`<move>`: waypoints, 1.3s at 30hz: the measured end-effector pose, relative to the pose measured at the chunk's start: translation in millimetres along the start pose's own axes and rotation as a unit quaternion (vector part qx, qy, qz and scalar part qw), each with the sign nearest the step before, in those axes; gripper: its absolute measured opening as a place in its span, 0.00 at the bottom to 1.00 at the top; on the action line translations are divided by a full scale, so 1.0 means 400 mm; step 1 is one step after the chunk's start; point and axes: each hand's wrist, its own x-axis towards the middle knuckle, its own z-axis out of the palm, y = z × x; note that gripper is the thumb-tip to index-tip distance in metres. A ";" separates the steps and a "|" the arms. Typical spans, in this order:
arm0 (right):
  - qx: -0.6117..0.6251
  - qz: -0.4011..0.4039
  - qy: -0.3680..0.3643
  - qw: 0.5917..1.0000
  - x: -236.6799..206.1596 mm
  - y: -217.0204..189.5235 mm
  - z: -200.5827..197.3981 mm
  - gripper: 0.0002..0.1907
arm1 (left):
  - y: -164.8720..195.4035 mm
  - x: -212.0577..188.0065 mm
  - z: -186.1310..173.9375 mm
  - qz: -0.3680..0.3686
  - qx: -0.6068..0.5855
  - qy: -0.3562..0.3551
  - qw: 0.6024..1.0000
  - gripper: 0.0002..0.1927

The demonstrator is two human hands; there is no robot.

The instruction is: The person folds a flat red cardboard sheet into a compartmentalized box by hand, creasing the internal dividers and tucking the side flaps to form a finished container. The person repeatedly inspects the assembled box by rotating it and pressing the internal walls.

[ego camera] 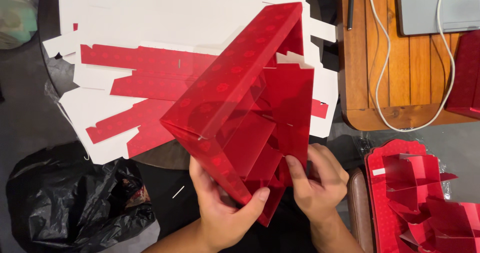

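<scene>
- A person's two bare hands work a glossy red cardboard box at the centre of the frame; it is partly folded, tilted, with its open side turned toward the camera.
- The left hand, lower centre, has its fingers closed on the box's lower corner, thumb pressed against the outer wall.
- The right hand, just beside it, has its fingers wrapped narrowly around an inner red flap, pinching it against the box's inside.
- Judged from the frame, the outer walls stand already, while the inner partition panels look loose and unlocked; the folding appears roughly midway.
- A fanned pile of flat, unfolded box blanks, white on one side and red on the other, covers the dark round surface in the upper left; at least four overlapping sheets show, the exact count hidden.
- One red scalloped tray holding folded red dividers lies at lower right; the dividers overlap too much to count.
- One crumpled black plastic bag sits at lower left.
- One wooden surface at upper right carries one grey laptop, one white cable and one dark pen; one more red box shows at the right edge.
</scene>
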 end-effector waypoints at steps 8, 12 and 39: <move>-0.005 0.045 0.001 0.999 0.000 0.011 0.008 0.08 | -0.012 -0.014 -0.002 -0.005 -0.024 -0.013 1.000 0.55; -0.003 0.042 -0.011 0.999 -0.003 0.015 0.013 0.07 | -0.018 -0.015 -0.004 -0.007 -0.035 -0.021 0.999 0.55; -0.015 -0.022 -0.028 0.999 -0.006 0.041 0.001 0.09 | 0.011 0.000 -0.021 -0.024 -0.015 0.024 0.999 0.57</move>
